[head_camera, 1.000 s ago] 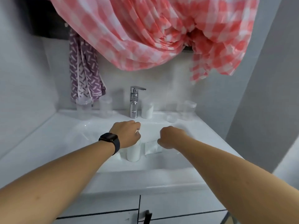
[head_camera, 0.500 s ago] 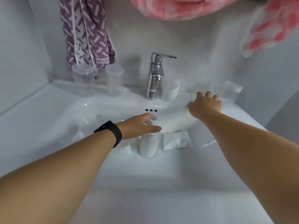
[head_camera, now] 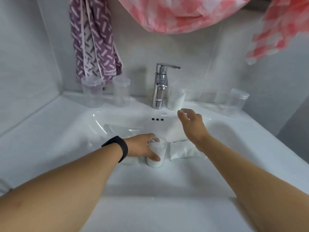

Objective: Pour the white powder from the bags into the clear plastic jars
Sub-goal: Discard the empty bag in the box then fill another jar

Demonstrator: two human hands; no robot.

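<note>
Powder-filled jar (head_camera: 156, 152) now in left hand (head_camera: 142, 146)

A chrome faucet (head_camera: 160, 86) stands upright at the back of a white sink (head_camera: 234, 148). Three small dark overflow holes (head_camera: 157, 119) sit in the basin wall just in front of the faucet. A purple patterned towel (head_camera: 93, 39) hangs to the faucet's left. Pink checked cloth (head_camera: 184, 12) drapes above the faucet.
</note>
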